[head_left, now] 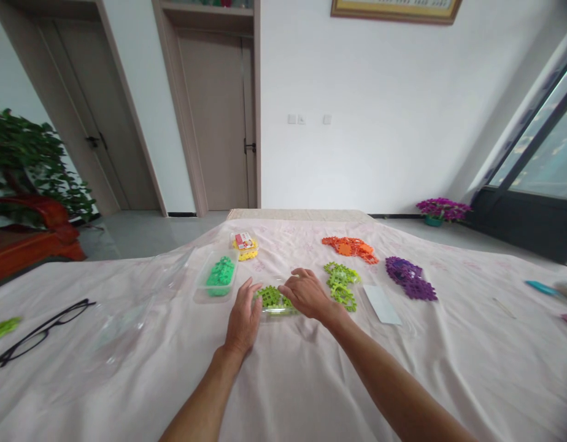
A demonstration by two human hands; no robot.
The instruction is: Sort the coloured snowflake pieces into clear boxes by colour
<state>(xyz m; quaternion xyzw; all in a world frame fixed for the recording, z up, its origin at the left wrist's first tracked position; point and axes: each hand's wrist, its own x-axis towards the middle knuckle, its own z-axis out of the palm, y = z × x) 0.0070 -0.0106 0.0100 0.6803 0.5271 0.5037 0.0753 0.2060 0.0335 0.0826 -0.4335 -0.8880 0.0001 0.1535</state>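
Observation:
A clear plastic box [278, 311] with lime-green lattice pieces [269, 297] inside stands on the cloth-covered table in front of me. My left hand [243, 316] rests at the box's left side, fingers stretched out and thumb by its edge. Over the right part of the box is my right hand [307, 296], its fingers apart and slightly bent, with nothing visible in them. It hides that end of the box and some pieces. More lime-green pieces [342, 285] lie just right of my right hand. Left of my left hand, a clear box [214, 299] holds green pieces [221, 270].
Behind are a labelled pack [243, 240] with yellow pieces [248, 255] and orange pieces [350, 247]. Purple pieces [410, 277] and a white card [381, 304] lie right. Eyeglasses [46, 330], clear plastic wrapping [118, 331] and another lime-green piece [3, 329] lie left.

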